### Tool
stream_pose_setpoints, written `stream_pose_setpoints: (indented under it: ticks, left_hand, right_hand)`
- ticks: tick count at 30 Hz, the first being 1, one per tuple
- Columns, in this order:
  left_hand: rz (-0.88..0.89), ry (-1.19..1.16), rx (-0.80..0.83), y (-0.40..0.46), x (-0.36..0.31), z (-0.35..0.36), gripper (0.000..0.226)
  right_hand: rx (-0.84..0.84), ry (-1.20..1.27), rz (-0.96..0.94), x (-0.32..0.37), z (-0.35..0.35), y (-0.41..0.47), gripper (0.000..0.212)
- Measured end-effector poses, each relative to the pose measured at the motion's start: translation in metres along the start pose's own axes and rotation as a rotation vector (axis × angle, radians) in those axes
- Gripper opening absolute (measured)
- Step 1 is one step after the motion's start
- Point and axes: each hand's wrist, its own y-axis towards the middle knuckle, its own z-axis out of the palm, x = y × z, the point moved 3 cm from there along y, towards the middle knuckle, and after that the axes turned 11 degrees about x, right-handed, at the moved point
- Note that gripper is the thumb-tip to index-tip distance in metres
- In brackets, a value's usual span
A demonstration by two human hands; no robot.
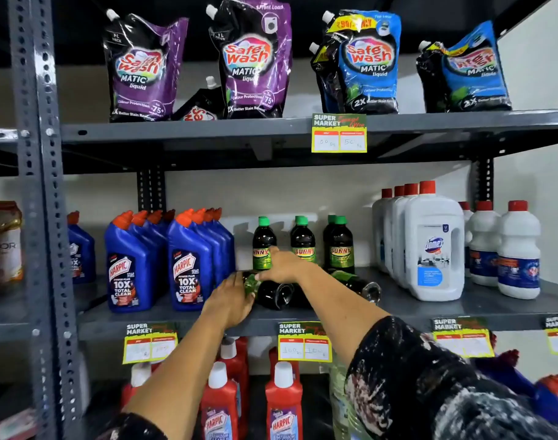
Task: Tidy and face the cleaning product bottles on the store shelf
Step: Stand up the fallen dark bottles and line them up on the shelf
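Observation:
Dark Sunny bottles with green caps stand upright on the middle shelf (430, 308): one (263, 241) at the left, one (303, 238) in the middle, two (341, 244) at the right. A dark fallen bottle (272, 293) lies on its side in front of them. My left hand (228, 301) wraps its left end. My right hand (282, 265) rests on top of it, fingers reaching the left upright bottle's label. A second fallen bottle (363, 285) lies to the right, partly hidden by my right arm.
Blue Harpic bottles (130, 265) stand in rows at the left. White Domex jugs (434, 246) and small white bottles (518, 252) stand at the right. Safewash pouches (255, 58) fill the top shelf, red Harpic bottles (284, 398) the lower one. Price tags (304, 341) hang on shelf edges.

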Motion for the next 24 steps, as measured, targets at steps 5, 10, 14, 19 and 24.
stream_pose_setpoints:
  ticks: [5, 10, 14, 19, 24]
  left_hand:
    - [-0.1, 0.046, 0.174, -0.004, 0.019, 0.02, 0.053]
    - [-0.071, 0.191, -0.036, -0.005, 0.02, 0.029, 0.044]
    - [-0.078, 0.133, -0.15, -0.006, 0.019, 0.029, 0.039]
    - [-0.082, 0.129, -0.131, -0.006, 0.018, 0.028, 0.042]
    - [-0.073, 0.129, -0.158, -0.004, 0.019, 0.03, 0.044]
  right_hand:
    - [0.168, -0.191, 0.122, 0.012, 0.033, 0.025, 0.076]
    - [0.001, -0.313, 0.275, 0.005, 0.047, 0.042, 0.071]
    - [-0.215, -0.182, 0.233, 0.0, 0.053, 0.05, 0.087]
    - [-0.482, 0.298, 0.131, -0.006, 0.068, 0.047, 0.099]
    - [-0.427, 0.758, 0.014, -0.016, 0.074, 0.05, 0.093]
